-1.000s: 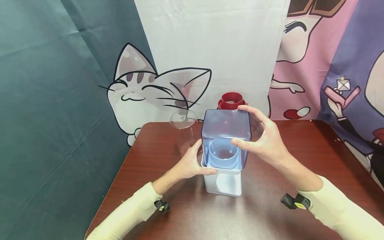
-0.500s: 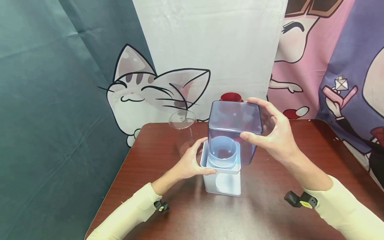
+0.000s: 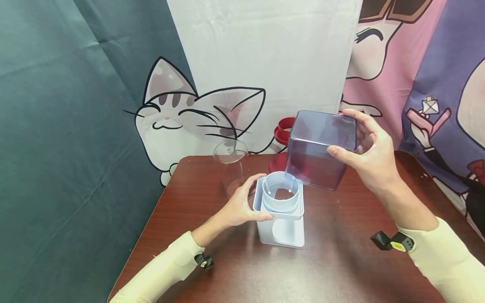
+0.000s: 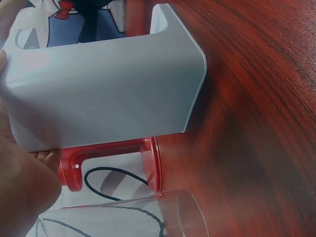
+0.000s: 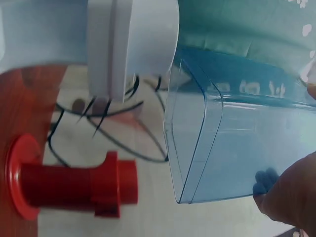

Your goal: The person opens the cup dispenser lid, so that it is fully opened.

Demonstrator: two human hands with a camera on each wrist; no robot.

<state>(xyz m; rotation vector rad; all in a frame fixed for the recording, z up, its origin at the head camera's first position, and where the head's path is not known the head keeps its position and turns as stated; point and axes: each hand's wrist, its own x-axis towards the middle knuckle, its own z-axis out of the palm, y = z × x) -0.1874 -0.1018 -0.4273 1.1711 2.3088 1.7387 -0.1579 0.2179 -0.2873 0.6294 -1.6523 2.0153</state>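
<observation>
My left hand grips the upper side of a white dispenser-like base, its thumb along the front rim. That base stands upright on the table and has a round cut in its lower front. A pale blue ring collar rises from its top. Up to the right, my right hand holds a clear blue square container, thumb on the near side. The container hangs tilted, apart from the base. In the right wrist view, the container's open-looking rim faces the white base.
A clear cylinder stands on the brown table, left of and behind the base. Behind the base is a red stand with a ring top, partly hidden by the container. A printed cloth hangs at the table's back edge.
The blue container has come off the top of the white base and moved up and right in my right hand, tilting. My left hand has stayed on the base.
</observation>
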